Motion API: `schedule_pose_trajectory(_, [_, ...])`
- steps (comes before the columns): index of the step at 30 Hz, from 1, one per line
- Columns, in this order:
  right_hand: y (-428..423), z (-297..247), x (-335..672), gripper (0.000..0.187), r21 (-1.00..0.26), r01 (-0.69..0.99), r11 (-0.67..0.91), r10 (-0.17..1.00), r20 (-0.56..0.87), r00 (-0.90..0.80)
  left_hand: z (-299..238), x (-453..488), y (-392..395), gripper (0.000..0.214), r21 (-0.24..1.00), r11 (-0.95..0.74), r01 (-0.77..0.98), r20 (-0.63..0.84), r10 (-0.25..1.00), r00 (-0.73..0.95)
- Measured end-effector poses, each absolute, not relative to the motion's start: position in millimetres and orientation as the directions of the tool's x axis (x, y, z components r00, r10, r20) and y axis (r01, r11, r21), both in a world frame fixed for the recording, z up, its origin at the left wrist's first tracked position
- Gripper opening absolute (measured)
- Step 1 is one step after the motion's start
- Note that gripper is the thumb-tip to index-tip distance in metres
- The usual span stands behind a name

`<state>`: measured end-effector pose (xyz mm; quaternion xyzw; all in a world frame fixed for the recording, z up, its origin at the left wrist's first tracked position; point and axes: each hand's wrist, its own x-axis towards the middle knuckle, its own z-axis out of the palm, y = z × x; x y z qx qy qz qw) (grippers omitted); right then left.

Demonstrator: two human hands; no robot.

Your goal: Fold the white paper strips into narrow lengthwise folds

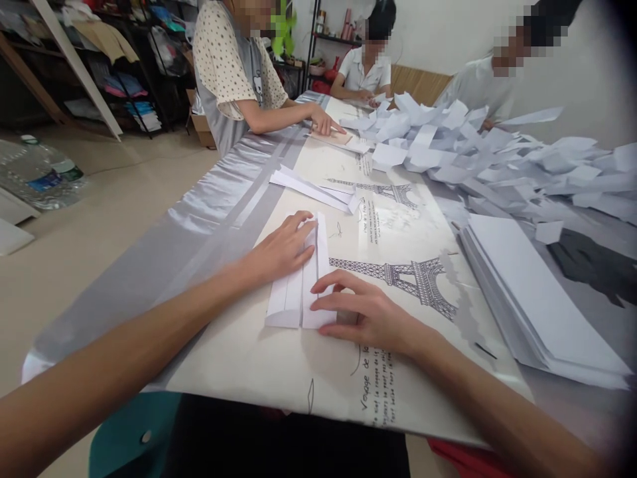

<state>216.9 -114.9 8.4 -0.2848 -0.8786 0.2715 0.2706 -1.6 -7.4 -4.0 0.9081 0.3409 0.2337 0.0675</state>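
Two hands (pixel 284 249) touch folded white paper (pixel 288 295), with three other people (pixel 226 86) beyond.

Diffuse, fairly bright room light casts soft shadows beside my fingers (pixel 338 303) on the counter (pixel 223 362). Glare streaks its silvery border (pixel 196 199); the shelving (pixel 130 73) is dim. Wide-angle distortion stretches my forearms (pixel 149 342); vignetting blackens the right corners; pixelation masks faces (pixel 377 49).

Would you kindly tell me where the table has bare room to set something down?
Bare cloth shows between the folded paper and the near edge, and around the nearer printed tower, between the right hand and the paper stack. The far right is crowded by the paper heap.
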Motion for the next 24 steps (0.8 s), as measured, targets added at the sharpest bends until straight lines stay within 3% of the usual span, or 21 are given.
schedule_pose_trajectory(4, [-118, 13, 222, 0.027, -0.652, 0.470, 0.595, 0.729, 0.193, -0.657, 3, -4, -9, 0.033, 0.290, -0.760, 0.581, 0.473, 0.642, 0.604])
schedule_pose_trajectory(7, [-117, 15, 223, 0.020, -0.673, 0.491, 0.553, 0.755, 0.155, -0.638, 22, -7, -17, 0.027, 0.375, -0.785, 0.494, 0.489, 0.620, 0.614])
schedule_pose_trajectory(11, [-114, 15, 223, 0.018, -0.678, 0.529, 0.510, 0.794, 0.134, -0.593, 46, -9, -33, 0.032, 0.639, -0.692, 0.336, 0.094, 0.504, 0.859])
schedule_pose_trajectory(13, [-113, 16, 222, 0.017, -0.686, 0.533, 0.495, 0.802, 0.124, -0.584, 49, -8, -40, 0.034, 0.690, -0.643, 0.332, -0.039, 0.425, 0.904])
schedule_pose_trajectory(19, [-115, 21, 220, 0.013, -0.720, 0.541, 0.434, 0.828, 0.082, -0.555, 40, -5, -45, 0.022, 0.684, -0.627, 0.373, -0.144, 0.385, 0.912])
schedule_pose_trajectory(24, [-119, 26, 225, 0.021, -0.757, 0.567, 0.325, 0.861, -0.011, -0.509, 38, -6, -45, 0.020, 0.695, -0.619, 0.366, -0.149, 0.373, 0.916])
